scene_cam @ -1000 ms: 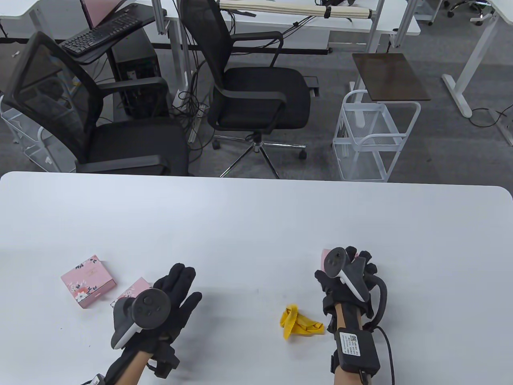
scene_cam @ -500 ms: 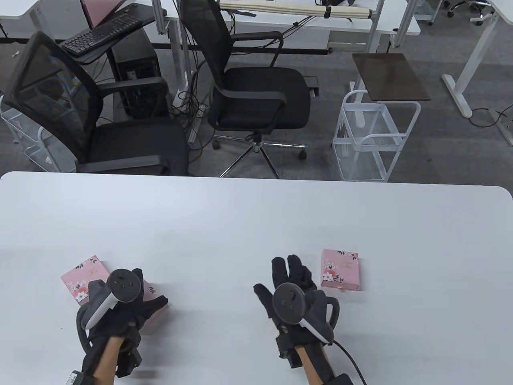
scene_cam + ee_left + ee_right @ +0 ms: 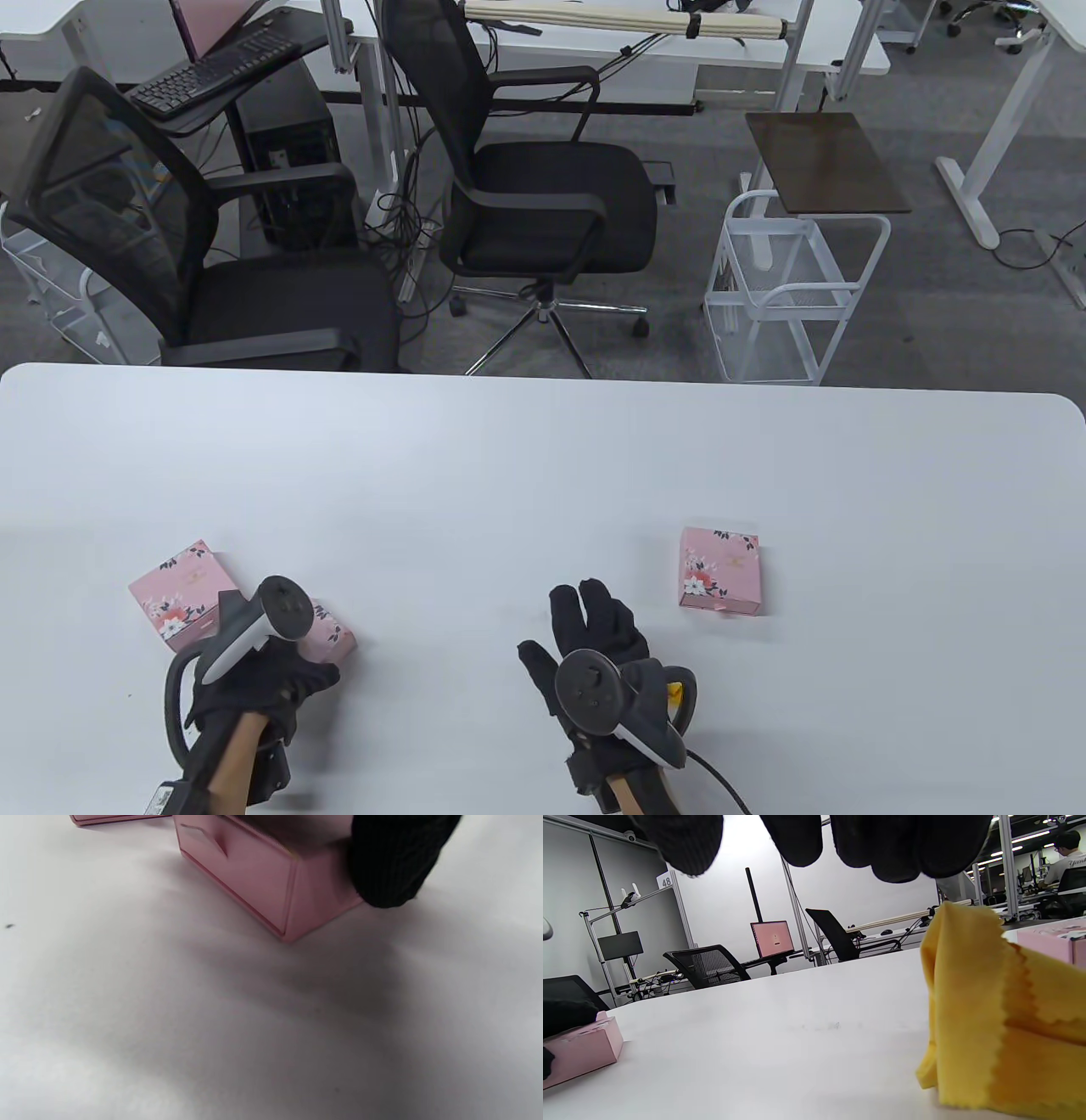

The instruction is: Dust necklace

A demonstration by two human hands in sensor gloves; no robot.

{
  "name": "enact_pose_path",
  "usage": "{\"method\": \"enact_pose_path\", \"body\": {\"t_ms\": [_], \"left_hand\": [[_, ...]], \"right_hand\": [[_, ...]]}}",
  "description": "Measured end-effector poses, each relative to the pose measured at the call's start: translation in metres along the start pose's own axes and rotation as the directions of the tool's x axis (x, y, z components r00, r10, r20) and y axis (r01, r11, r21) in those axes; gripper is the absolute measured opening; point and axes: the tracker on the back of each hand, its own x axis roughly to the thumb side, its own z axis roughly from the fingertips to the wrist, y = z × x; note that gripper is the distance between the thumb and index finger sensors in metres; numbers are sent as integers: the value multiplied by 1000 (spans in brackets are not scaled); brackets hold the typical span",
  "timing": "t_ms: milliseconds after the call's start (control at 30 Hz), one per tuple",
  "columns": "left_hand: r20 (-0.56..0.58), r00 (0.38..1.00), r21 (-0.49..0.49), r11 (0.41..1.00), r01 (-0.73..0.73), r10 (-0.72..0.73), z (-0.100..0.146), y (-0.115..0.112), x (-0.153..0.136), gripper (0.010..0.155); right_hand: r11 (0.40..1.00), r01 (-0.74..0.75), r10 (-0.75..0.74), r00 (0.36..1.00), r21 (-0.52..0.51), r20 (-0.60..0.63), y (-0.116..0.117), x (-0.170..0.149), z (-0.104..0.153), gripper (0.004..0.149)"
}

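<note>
Now my right hand (image 3: 607,645) hovers with fingers straight, empty, the yellow cloth (image 3: 992,1027) just beneath; my left hand (image 3: 254,679) grips a pink box (image 3: 263,874).

A white tabletop (image 3: 526,458) carries three pink floral boxes: one at the near left (image 3: 180,594), a second (image 3: 329,632) just beside it, a third (image 3: 721,570) well apart on the right — and a crumpled yellow cloth (image 3: 1001,1018) (mostly hidden from above).
</note>
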Motion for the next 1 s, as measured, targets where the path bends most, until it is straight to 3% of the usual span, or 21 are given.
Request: {"method": "enact_pose_path", "body": {"t_ms": [100, 200, 367, 467, 567, 700, 1000], "left_hand": [[-28, 999, 26, 999, 30, -30, 1, -1, 4, 109], [-9, 999, -11, 999, 32, -32, 3, -2, 8, 110], [-7, 997, 64, 995, 80, -80, 11, -1, 22, 110], [38, 999, 121, 992, 34, -39, 18, 2, 36, 109], [89, 996, 147, 989, -18, 5, 20, 6, 58, 109], [67, 990, 158, 981, 114, -126, 11, 11, 97, 109], [85, 996, 135, 991, -7, -5, -14, 12, 158, 107]], "right_hand": [[1000, -13, 14, 1000, -11, 4, 0, 0, 1, 70], [999, -33, 33, 999, -39, 9, -1, 1, 2, 69], [998, -45, 46, 999, -35, 20, -1, 3, 3, 68], [998, -47, 48, 999, -38, 16, -1, 2, 3, 68], [999, -33, 33, 999, -30, 9, -1, 0, 3, 68], [1000, 9, -9, 1000, 8, 7, 3, 2, 3, 68], [1000, 1, -1, 1000, 24, -3, 3, 0, 2, 66]]}}
